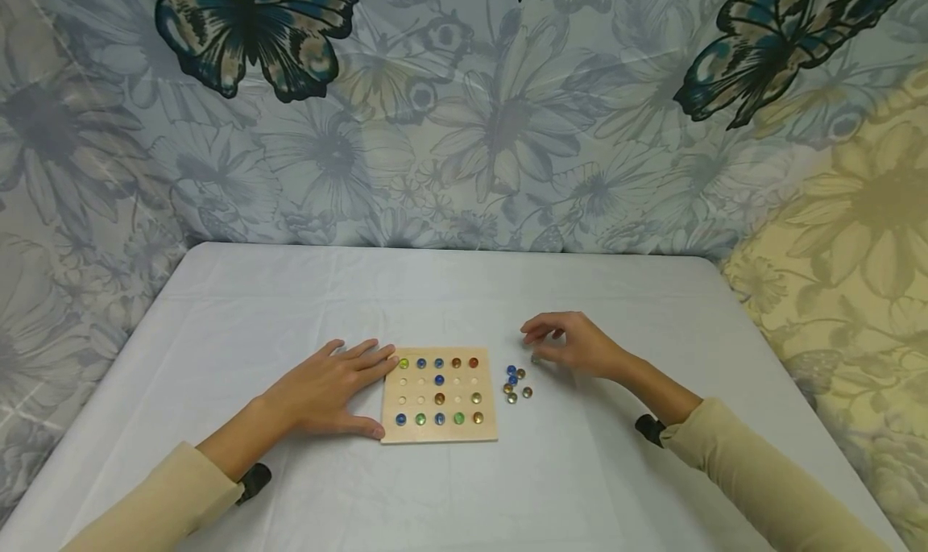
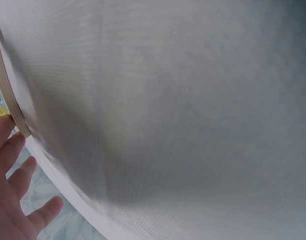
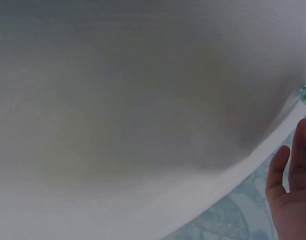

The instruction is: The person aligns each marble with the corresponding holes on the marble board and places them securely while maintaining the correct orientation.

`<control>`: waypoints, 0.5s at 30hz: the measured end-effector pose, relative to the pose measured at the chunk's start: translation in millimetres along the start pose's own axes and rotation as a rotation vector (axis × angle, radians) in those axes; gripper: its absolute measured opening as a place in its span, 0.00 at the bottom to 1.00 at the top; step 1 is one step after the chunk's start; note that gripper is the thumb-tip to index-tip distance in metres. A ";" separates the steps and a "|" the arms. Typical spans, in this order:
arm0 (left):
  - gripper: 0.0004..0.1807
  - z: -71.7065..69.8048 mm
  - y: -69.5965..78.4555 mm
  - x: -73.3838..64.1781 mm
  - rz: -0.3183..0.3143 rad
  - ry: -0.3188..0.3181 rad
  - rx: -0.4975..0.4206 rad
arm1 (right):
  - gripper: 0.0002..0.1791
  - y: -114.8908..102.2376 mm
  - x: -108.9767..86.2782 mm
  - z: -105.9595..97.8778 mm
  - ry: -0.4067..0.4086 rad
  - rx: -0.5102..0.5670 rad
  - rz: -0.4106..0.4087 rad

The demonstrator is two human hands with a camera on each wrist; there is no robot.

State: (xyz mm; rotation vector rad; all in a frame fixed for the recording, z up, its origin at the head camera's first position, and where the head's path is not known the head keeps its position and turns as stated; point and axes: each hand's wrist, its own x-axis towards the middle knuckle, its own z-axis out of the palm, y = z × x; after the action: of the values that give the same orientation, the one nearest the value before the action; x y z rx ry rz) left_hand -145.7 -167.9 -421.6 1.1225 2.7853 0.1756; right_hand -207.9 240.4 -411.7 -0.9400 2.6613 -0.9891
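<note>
The left hand (image 1: 329, 387), fingers spread and straight, rests against the left edge of the board (image 1: 430, 390), which lies flat on the table (image 1: 312, 495) with 13 marbles in its hollows. Just beyond its right edge, at least 6 loose marbles (image 1: 513, 380) sit bunched. The right hand (image 1: 576, 344) is bent over 1 more (whether it pinches it, I can't tell). The likeliest trouble: a brush of those fingers could scatter the bunch, the marbles being round and smooth; a hard left-hand push could jolt the board and unseat some.
</note>
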 end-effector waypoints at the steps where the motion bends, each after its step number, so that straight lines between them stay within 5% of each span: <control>1: 0.57 0.0 0.1 0.0 0.001 0.000 0.001 | 0.19 1.7 -0.6 0.1 -0.010 0.009 0.011; 15: 0.57 0.3 0.5 -0.3 -0.010 -0.005 0.007 | 0.17 7.9 -4.5 2.9 -0.091 0.030 0.051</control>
State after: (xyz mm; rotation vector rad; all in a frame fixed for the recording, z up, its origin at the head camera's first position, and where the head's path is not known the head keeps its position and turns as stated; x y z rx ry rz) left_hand -145.1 -167.8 -421.8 1.1081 2.7890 0.1624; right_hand -207.4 246.2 -419.3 -0.8848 2.5751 -0.9498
